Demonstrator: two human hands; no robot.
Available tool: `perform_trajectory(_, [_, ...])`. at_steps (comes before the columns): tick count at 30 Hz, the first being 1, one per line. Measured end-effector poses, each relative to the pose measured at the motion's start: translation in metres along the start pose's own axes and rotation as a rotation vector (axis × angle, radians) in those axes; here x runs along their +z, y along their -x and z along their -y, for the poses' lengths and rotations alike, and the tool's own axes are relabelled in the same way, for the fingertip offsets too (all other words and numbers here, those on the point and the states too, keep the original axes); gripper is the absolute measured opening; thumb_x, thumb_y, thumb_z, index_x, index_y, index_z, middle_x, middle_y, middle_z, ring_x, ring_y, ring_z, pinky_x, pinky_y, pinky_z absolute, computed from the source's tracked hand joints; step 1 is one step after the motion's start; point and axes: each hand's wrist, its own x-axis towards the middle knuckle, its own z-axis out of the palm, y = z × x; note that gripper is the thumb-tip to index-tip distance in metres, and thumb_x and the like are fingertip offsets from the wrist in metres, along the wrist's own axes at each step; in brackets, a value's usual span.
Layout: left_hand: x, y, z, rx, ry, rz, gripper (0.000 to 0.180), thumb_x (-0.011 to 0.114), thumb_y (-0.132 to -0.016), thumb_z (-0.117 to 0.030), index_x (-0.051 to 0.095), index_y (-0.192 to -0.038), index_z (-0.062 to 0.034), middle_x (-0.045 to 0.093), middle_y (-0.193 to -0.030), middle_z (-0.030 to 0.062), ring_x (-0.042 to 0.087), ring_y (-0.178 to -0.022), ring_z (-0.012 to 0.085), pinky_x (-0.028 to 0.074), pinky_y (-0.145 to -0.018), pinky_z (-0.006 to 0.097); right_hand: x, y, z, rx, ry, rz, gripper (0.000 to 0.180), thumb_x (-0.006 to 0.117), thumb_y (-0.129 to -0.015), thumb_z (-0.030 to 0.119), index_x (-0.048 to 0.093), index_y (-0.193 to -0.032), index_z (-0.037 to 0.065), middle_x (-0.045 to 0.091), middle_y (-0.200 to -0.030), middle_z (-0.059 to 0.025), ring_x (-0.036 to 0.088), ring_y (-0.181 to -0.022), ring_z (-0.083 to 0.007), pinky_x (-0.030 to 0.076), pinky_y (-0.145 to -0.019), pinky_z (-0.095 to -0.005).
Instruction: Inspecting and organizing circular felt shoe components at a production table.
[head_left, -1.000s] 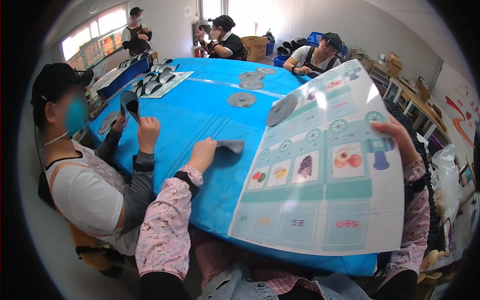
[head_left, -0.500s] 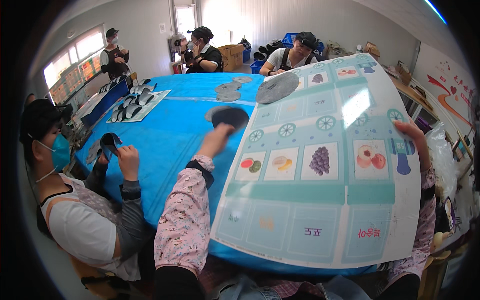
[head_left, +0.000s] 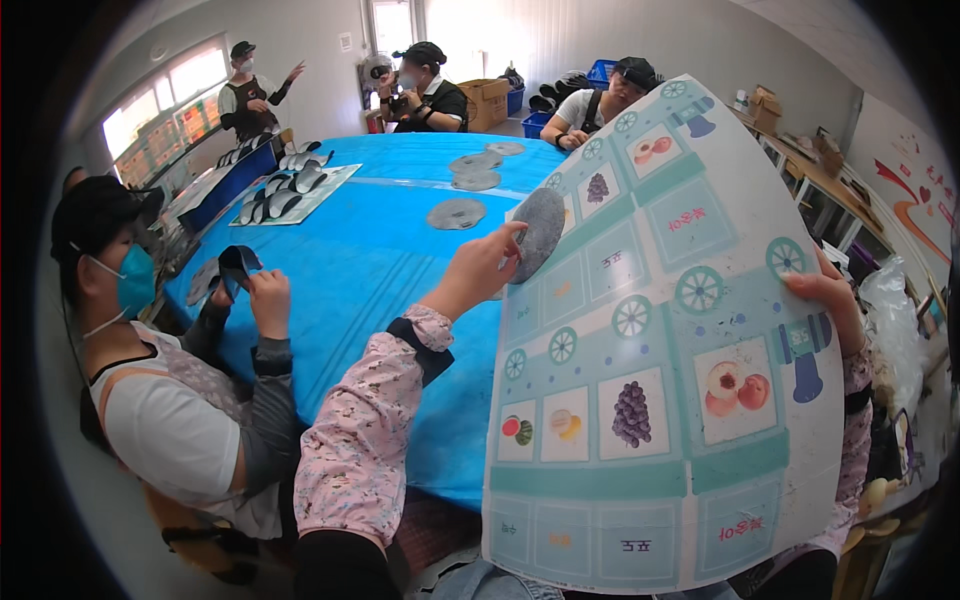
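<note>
My right hand (head_left: pixel 825 297) grips the right edge of a large printed sheet (head_left: pixel 640 480), thumb on its front face. The sheet stands tilted in front of me, with pictures of fruit, wheels and pale blue boxes. At its left side, my left hand (head_left: pixel 485 263) has thumb and fingers closed at the edge of a round grey felt-like disc (head_left: pixel 542 234). The disc lies against the sheet's upper left part. Another grey disc (head_left: pixel 456 213) lies on the blue-covered table (head_left: pixel 370 290) just beyond my left hand.
Several grey discs (head_left: pixel 477 180) lie farther back on the table. At the left, a co-worker (head_left: pixel 165 380) holds a dark curved piece (head_left: pixel 238 268). A board with several dark curved pieces (head_left: pixel 285 190) is at the far left. More people are around the far side. Shelves (head_left: pixel 810 170) stand at right.
My left hand has left the dark disc on the table side and come to the grey disc on the sheet. The sheet is tipped more upright. The far-left person has raised an arm.
</note>
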Motion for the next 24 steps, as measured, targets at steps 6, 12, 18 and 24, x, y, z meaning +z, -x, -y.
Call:
perform_trajectory(6, [0.004, 0.010, -0.002, 0.141, -0.087, -0.126, 0.043, 0.064, -0.079, -0.013, 0.051, -0.121, -0.0147, 0.064, -0.091, 0.0052, 0.063, -0.086, 0.0201, 0.050, -0.072, 0.031, -0.003, 0.001, -0.002, -0.033, -0.019, -0.028, 0.065, 0.057, -0.070, 0.007, 0.036, -0.131, -0.002, 0.056, -0.107, -0.0146, 0.060, -0.090, -0.0188, 0.050, -0.078, -0.0290])
perform_trajectory(12, [0.012, 0.012, -0.003, 0.175, -0.265, -0.127, 0.028, 0.063, -0.081, -0.019, 0.058, -0.107, -0.0111, 0.064, -0.093, 0.0043, 0.062, -0.080, 0.0245, 0.050, -0.067, 0.035, 0.006, -0.011, -0.006, -0.073, -0.064, 0.015, 0.065, 0.056, -0.070, 0.009, 0.036, -0.131, -0.002, 0.055, -0.106, -0.0153, 0.060, -0.089, -0.0194, 0.051, -0.077, -0.0297])
perform_trajectory(18, [0.023, 0.013, 0.002, 0.128, 0.137, -0.288, 0.034, 0.063, -0.079, -0.016, 0.052, -0.110, -0.0081, 0.065, -0.092, 0.0064, 0.063, -0.081, 0.0253, 0.051, -0.070, 0.036, 0.007, -0.013, -0.006, -0.077, -0.068, 0.011, 0.068, 0.059, -0.068, 0.011, 0.036, -0.131, -0.001, 0.055, -0.105, -0.0140, 0.059, -0.089, -0.0189, 0.051, -0.076, -0.0288])
perform_trajectory(24, [0.022, 0.012, -0.009, 0.020, -0.074, -0.250, 0.042, 0.058, -0.079, -0.011, 0.044, -0.118, -0.0099, 0.065, -0.088, 0.0107, 0.064, -0.072, 0.0271, 0.051, -0.063, 0.038, 0.005, -0.015, -0.003, -0.066, -0.052, 0.067, 0.069, 0.059, -0.068, 0.011, 0.036, -0.132, 0.000, 0.054, -0.107, -0.0143, 0.059, -0.091, -0.0193, 0.050, -0.078, -0.0304])
